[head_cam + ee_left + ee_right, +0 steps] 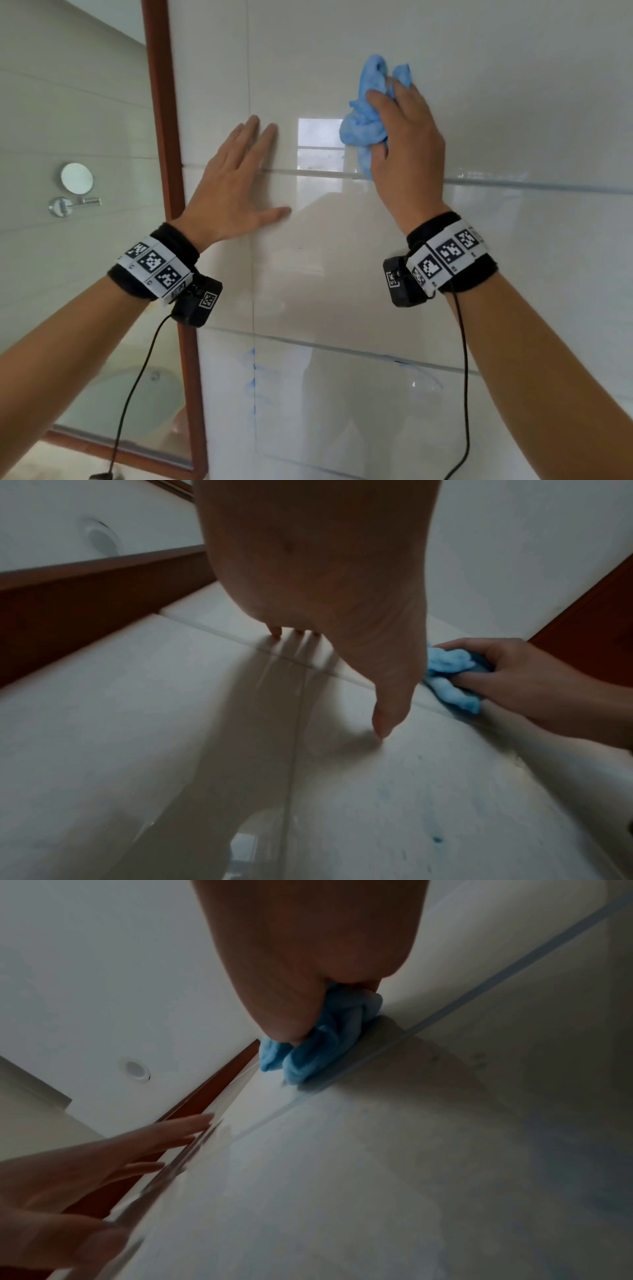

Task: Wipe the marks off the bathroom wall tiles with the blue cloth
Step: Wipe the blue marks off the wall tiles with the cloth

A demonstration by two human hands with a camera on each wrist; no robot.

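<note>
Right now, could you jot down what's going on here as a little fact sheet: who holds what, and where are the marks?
right hand: grips the bunched blue cloth against the wall tiles, at a horizontal grout line
left hand: flat on the tiles, fingers spread, holding nothing
blue marks: faint smears along a vertical grout line lower down, well below both hands
to the left: wooden frame and round mirror

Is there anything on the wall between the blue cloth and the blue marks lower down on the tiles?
Nothing visible. The right hand holds the blue cloth against the upper tile; the blue marks lie lower left, with only bare tile between. The left hand rests flat beside that path, not across it.
</note>
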